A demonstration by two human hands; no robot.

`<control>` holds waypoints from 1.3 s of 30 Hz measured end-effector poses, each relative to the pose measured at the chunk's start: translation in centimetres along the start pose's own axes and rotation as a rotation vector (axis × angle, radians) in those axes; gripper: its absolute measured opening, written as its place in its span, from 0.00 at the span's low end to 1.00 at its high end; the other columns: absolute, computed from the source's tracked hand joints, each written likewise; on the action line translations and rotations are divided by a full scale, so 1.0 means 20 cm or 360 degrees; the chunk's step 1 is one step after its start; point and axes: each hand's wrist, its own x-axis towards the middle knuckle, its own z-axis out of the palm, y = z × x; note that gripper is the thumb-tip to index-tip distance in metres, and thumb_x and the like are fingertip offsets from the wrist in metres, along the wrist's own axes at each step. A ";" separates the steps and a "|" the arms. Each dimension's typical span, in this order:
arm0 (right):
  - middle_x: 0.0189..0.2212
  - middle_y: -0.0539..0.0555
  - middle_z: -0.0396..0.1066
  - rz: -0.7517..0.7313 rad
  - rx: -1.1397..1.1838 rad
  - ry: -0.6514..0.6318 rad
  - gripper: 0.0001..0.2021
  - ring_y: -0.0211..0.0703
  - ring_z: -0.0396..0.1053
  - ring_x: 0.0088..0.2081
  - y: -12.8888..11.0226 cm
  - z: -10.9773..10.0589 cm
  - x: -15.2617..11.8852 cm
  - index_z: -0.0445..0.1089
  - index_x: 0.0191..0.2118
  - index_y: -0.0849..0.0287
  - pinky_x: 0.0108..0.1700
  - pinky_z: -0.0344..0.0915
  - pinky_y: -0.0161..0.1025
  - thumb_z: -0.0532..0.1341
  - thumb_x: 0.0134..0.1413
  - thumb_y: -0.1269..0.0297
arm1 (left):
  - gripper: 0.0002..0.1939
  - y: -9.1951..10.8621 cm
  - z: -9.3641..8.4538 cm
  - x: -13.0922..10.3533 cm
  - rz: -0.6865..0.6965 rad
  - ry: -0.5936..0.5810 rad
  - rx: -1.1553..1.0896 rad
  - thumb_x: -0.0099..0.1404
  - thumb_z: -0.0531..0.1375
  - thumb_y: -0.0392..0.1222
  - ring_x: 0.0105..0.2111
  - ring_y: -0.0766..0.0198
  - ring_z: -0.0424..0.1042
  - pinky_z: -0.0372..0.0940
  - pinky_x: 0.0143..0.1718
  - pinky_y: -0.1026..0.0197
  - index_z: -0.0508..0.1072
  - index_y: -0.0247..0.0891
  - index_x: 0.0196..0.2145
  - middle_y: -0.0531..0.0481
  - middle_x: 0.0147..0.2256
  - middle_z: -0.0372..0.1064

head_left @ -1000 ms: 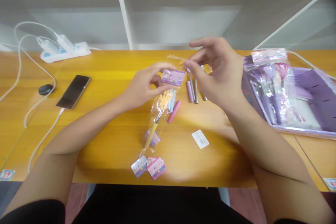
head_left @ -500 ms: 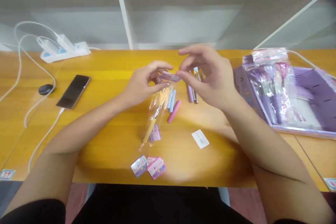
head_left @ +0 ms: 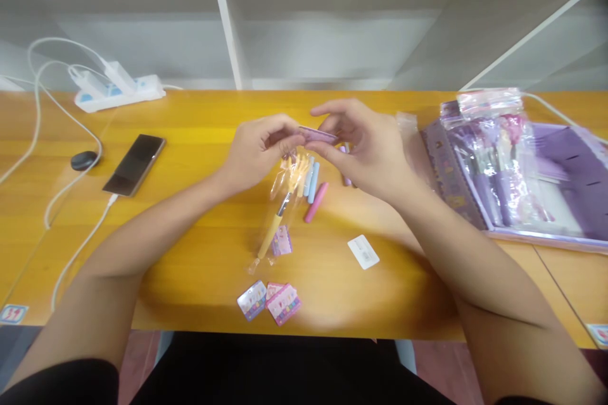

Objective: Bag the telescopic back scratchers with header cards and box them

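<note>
My left hand (head_left: 266,147) pinches the left end of a small purple card (head_left: 317,135), its fingers closed. The card's right end sits between the thumb and fingers of my right hand (head_left: 363,145). Just below my left fingertips is a clear plastic bag with a yellow-handled brush (head_left: 273,228) in it; I cannot tell if those fingers also touch the bag. Light blue sticks (head_left: 312,182) and a pink stick (head_left: 316,202) lie beside it. Purple sticks (head_left: 345,171) are partly hidden by my right hand. Another purple card (head_left: 282,240) lies by the bag.
Several printed cards (head_left: 284,304) lie near the front edge, and a white label card (head_left: 363,252) right of them. At right, a purple box (head_left: 579,168) holds bagged brushes (head_left: 498,171). A phone (head_left: 134,164), a black mouse-like object (head_left: 84,161) and a power strip (head_left: 121,93) are at left.
My right hand has come down and left, closing on the card. The card now shows edge-on above the bag. A clear plastic piece appears behind my right hand.
</note>
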 end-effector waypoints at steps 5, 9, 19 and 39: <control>0.36 0.50 0.76 -0.0068 -0.0063 0.0002 0.14 0.47 0.77 0.38 0.03 0.02 -0.01 0.74 0.57 0.47 0.46 0.80 0.48 0.68 0.69 0.55 | 0.19 -0.02 -0.01 -0.01 -0.0026 0.0011 0.0109 0.72 0.69 0.62 0.31 0.60 0.76 0.69 0.35 0.56 0.82 0.43 0.39 0.50 0.30 0.78; 0.36 0.49 0.75 0.0048 0.0017 0.0042 0.18 0.46 0.76 0.37 0.07 0.05 -0.01 0.72 0.59 0.48 0.45 0.79 0.47 0.70 0.68 0.53 | 0.18 -0.04 -0.01 0.00 -0.0063 0.0014 0.0059 0.72 0.69 0.59 0.33 0.61 0.77 0.70 0.37 0.57 0.82 0.41 0.40 0.50 0.33 0.80; 0.40 0.54 0.81 0.0960 0.1288 -0.0524 0.21 0.46 0.80 0.40 0.05 0.32 -0.04 0.72 0.49 0.57 0.47 0.83 0.47 0.78 0.55 0.58 | 0.12 -0.11 -0.11 0.10 -0.0095 0.0326 -0.0100 0.72 0.71 0.49 0.30 0.68 0.75 0.72 0.34 0.63 0.77 0.39 0.39 0.51 0.35 0.78; 0.43 0.54 0.79 0.0513 0.0278 0.0443 0.16 0.44 0.77 0.43 -0.01 -0.46 -0.04 0.78 0.54 0.54 0.51 0.76 0.51 0.72 0.64 0.56 | 0.17 -0.45 -0.18 0.13 -0.0525 0.0550 -0.0452 0.79 0.58 0.57 0.23 0.65 0.77 0.68 0.26 0.63 0.70 0.40 0.41 0.51 0.30 0.78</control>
